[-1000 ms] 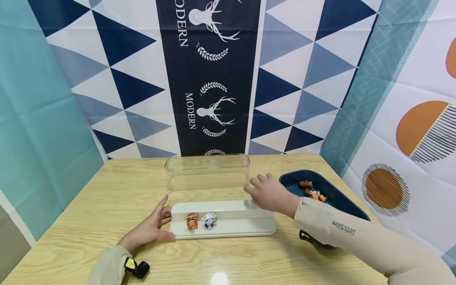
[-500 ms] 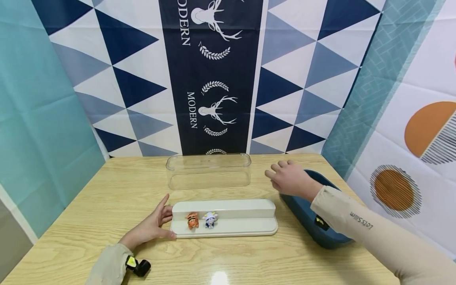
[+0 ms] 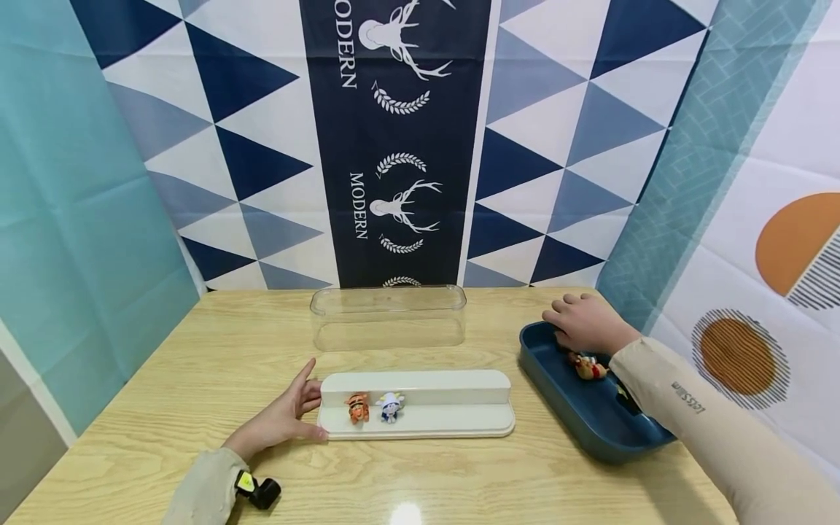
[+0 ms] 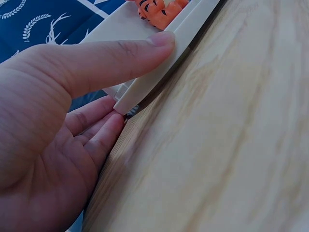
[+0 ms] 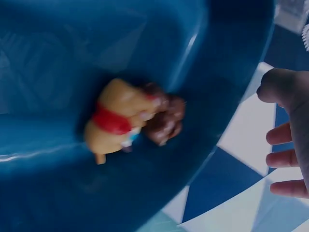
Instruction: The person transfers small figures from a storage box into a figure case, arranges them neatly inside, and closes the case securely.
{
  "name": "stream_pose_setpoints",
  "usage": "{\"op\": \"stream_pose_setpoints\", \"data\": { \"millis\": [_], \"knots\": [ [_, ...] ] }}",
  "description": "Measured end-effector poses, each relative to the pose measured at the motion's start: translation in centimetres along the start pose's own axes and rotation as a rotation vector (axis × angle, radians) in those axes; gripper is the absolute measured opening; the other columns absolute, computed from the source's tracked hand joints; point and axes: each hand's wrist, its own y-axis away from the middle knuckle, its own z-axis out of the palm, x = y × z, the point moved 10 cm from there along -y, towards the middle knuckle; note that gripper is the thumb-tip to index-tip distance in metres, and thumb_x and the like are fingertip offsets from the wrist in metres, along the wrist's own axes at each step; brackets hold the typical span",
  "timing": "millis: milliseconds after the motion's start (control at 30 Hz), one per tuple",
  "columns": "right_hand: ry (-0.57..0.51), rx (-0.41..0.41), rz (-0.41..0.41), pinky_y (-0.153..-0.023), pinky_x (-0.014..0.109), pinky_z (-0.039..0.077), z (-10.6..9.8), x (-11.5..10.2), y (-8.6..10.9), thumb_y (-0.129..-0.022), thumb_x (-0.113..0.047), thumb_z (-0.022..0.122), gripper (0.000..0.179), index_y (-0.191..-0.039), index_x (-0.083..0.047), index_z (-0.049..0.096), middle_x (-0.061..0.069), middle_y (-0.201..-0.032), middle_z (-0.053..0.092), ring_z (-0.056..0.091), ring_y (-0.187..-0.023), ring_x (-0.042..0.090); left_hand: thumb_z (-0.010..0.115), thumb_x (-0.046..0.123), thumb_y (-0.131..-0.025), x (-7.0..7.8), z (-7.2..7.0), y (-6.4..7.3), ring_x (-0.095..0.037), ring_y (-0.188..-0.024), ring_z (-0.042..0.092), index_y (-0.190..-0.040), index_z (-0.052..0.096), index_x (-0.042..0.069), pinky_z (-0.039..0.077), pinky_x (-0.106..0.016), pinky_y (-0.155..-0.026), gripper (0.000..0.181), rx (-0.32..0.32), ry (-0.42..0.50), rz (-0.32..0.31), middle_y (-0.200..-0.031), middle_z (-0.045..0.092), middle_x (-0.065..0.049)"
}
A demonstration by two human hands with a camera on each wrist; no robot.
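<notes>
A white stepped display base lies on the table. My left hand grips its left end, thumb on the front rim and fingers around the end. On the base stand an orange striped tiger figurine and a white-and-blue figurine with yellow horns. Over the far end of a dark blue bin is my right hand, its fingers loosely bent and holding nothing. In the bin lie a yellow bear figurine with a red shirt and a shiny brown figurine, touching each other.
A clear plastic cover stands behind the base, near the back edge of the wooden table. Patterned cloths hang behind and at both sides.
My right hand has moved right, from the base's right end to over the blue bin. The left hand stays at the base. Both figurines on it have kept their places.
</notes>
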Motion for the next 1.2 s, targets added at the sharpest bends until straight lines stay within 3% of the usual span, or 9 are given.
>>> {"op": "stream_pose_setpoints", "data": {
  "millis": [233,433,567,667,867,1000,1200],
  "knots": [
    [0.007,-0.013,0.039,-0.049,0.035,0.043,2.9,0.7,1.8,-0.082,-0.024,0.079,0.021,-0.089,-0.014,0.062,0.003,-0.074,0.053,0.052,-0.066,0.023,0.085,0.000,-0.075,-0.5,0.1,0.0,-0.054,-0.136,0.032,-0.152,-0.022,-0.002,0.036,-0.039,-0.113,0.132,0.017,0.028,-0.055,-0.145,0.033,-0.038],
    [-0.002,-0.026,0.055,-0.054,0.041,0.046,5.3,0.5,2.8,-0.079,-0.024,0.080,0.025,-0.089,-0.013,0.061,0.005,-0.077,0.055,0.050,-0.069,0.025,0.084,-0.002,-0.076,0.0,0.0,-0.1,-0.057,-0.134,0.032,-0.150,-0.024,-0.006,0.032,-0.049,-0.112,0.131,-0.002,-0.007,-0.003,-0.143,0.033,-0.041],
    [0.012,-0.030,0.087,-0.057,0.043,0.045,6.4,0.5,2.9,-0.077,-0.028,0.081,0.030,-0.087,-0.011,0.059,0.007,-0.077,0.054,0.049,-0.072,0.026,0.084,-0.002,-0.076,0.2,-0.1,-0.2,-0.056,-0.133,0.033,-0.150,-0.023,-0.006,0.035,-0.042,-0.113,0.131,-0.008,-0.019,0.009,-0.142,0.035,-0.040],
    [0.016,-0.052,0.115,-0.059,0.044,0.045,6.9,0.4,2.9,-0.076,-0.031,0.081,0.033,-0.087,-0.009,0.058,0.007,-0.076,0.054,0.051,-0.074,0.029,0.085,0.000,-0.076,0.2,-0.1,-0.3,-0.056,-0.133,0.033,-0.151,-0.023,-0.005,0.037,-0.033,-0.112,0.131,-0.010,-0.016,0.003,-0.142,0.035,-0.039],
    [-0.021,-0.127,0.160,-0.068,0.050,0.051,7.9,0.1,2.4,-0.079,-0.024,0.078,0.030,-0.096,-0.005,0.062,0.011,-0.079,0.057,0.058,-0.081,0.034,0.085,0.002,-0.077,-0.1,-0.1,-0.2,-0.056,-0.134,0.031,-0.151,-0.023,-0.004,0.038,-0.031,-0.112,0.131,-0.014,-0.010,-0.013,-0.144,0.032,-0.039],
    [-0.033,-0.106,0.161,-0.070,0.052,0.053,7.8,-0.3,2.0,-0.079,-0.018,0.078,0.027,-0.098,-0.005,0.064,0.013,-0.082,0.058,0.060,-0.083,0.035,0.085,0.003,-0.077,-0.4,-0.1,-0.2,-0.055,-0.135,0.031,-0.151,-0.023,-0.003,0.036,-0.037,-0.113,0.132,-0.008,-0.001,-0.033,-0.145,0.032,-0.039],
    [-0.018,-0.056,0.117,-0.063,0.046,0.053,7.4,-0.5,1.8,-0.080,-0.014,0.077,0.018,-0.087,-0.008,0.062,0.010,-0.078,0.055,0.058,-0.075,0.031,0.085,0.001,-0.076,-0.4,-0.1,-0.2,-0.055,-0.136,0.031,-0.152,-0.023,-0.001,0.035,-0.041,-0.113,0.132,0.005,0.018,-0.049,-0.145,0.032,-0.039]
  ]
}}
